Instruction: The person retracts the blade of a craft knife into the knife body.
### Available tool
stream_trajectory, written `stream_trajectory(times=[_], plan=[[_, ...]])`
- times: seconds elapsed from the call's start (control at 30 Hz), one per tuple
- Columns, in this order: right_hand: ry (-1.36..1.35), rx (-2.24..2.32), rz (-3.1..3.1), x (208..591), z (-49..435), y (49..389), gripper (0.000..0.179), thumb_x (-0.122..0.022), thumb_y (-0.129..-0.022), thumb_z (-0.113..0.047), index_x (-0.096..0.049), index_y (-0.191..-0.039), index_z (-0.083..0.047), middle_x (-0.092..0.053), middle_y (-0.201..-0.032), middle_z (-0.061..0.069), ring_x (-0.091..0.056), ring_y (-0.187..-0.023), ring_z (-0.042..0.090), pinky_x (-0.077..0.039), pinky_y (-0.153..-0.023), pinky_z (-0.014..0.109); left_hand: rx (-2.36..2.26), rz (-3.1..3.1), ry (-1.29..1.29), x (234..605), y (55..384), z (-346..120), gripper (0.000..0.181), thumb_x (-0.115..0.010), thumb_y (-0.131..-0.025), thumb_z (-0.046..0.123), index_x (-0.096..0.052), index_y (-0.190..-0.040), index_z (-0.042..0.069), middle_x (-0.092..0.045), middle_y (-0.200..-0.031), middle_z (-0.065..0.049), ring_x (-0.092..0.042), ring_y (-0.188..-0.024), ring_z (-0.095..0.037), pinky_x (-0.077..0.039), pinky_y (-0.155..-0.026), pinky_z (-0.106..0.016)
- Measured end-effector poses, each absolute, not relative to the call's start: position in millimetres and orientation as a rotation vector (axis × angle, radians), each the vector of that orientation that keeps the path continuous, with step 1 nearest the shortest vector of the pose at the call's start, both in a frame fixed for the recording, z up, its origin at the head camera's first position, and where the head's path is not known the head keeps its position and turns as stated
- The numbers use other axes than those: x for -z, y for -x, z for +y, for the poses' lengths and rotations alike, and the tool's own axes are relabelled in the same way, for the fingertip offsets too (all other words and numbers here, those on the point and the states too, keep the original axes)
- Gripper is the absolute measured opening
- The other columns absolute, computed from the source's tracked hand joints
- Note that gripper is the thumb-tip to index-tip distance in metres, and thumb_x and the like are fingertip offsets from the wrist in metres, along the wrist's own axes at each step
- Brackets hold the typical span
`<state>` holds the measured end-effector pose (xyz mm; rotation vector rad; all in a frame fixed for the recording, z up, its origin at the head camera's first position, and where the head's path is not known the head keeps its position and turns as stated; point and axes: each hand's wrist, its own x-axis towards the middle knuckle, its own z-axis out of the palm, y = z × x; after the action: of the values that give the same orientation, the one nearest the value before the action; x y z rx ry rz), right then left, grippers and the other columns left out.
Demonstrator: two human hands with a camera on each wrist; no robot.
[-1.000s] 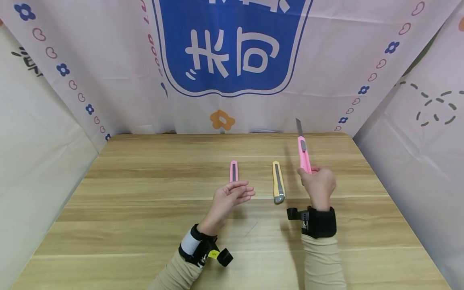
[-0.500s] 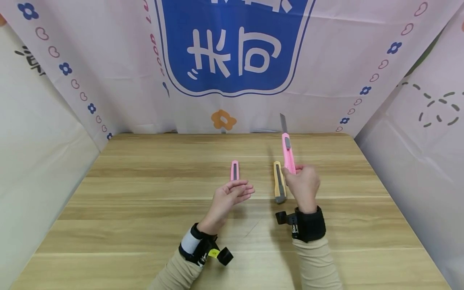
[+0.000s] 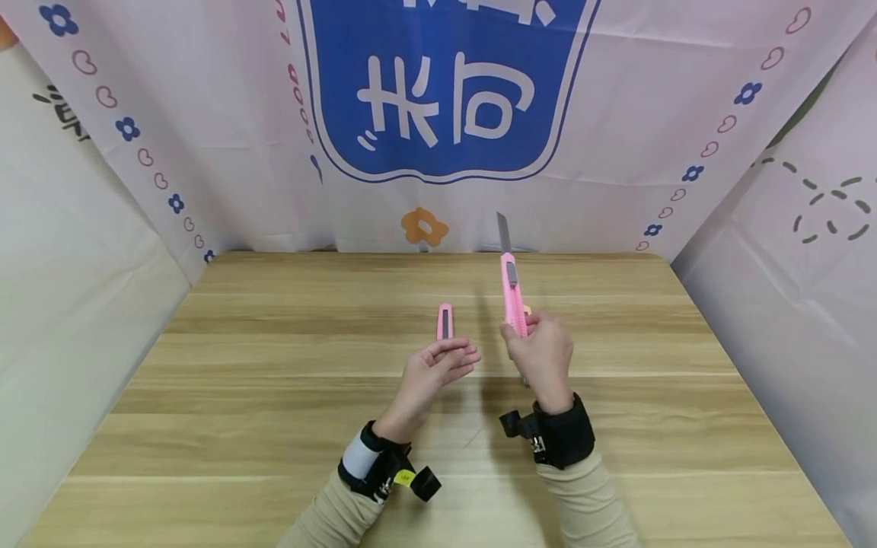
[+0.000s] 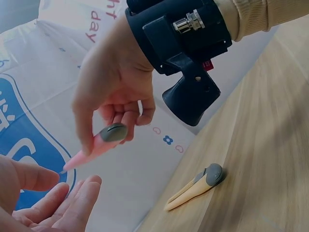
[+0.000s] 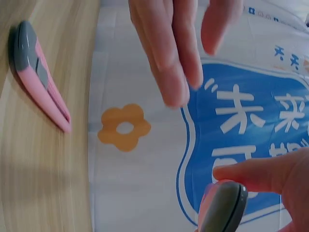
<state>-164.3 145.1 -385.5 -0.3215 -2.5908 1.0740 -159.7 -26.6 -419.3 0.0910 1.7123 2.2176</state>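
My right hand pinches a pink utility knife near its lower end, raised above the table. The grey blade is extended and points away from me. My left hand holds nothing, its fingers loosely stretched toward the right. Just past the left fingertips a second pink utility knife lies on the table, partly hidden by that hand; the right wrist view shows this pink knife with its grey end cap. A yellow utility knife lies on the wood, mostly hidden under the right hand in the head view.
The wooden table carries the knives. A printed cloth with a blue badge hangs along its back edge, and pale cloths hang at both sides. Both wrists wear black camera straps.
My right hand has moved left with the pink utility knife, passing over the yellow one and coming nearer the left hand. The left hand has stayed in place.
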Motion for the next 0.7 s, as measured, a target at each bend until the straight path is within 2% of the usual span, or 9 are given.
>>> stream_trajectory(times=[0.3, 0.7], plan=[[0.237, -1.112, -2.642, 385.0, 124.7, 161.4, 0.037, -0.075, -0.079, -0.023, -0.067, -0.099, 0.007, -0.073, -0.081, 0.019, -0.065, -0.061, 0.022, -0.046, -0.051, 0.023, -2.238, 1.712, -0.075, 419.9, 160.3, -25.6, 0.034, -0.050, -0.097, 0.003, -0.051, -0.130, -0.006, -0.058, -0.131, -0.030, -0.070, -0.101, -0.012, -0.055, -0.102, -0.037], [0.206, -1.092, -2.669, 382.9, 107.7, 152.0, 0.036, -0.075, -0.078, -0.026, -0.066, -0.097, 0.003, -0.067, -0.087, 0.016, -0.061, -0.068, 0.021, -0.043, -0.056, 0.022, -2.160, 1.790, -0.043, 419.9, 160.8, -25.1, 0.036, -0.051, -0.099, 0.013, -0.053, -0.133, 0.001, -0.061, -0.130, -0.024, -0.070, -0.104, -0.016, -0.061, -0.092, -0.029]])
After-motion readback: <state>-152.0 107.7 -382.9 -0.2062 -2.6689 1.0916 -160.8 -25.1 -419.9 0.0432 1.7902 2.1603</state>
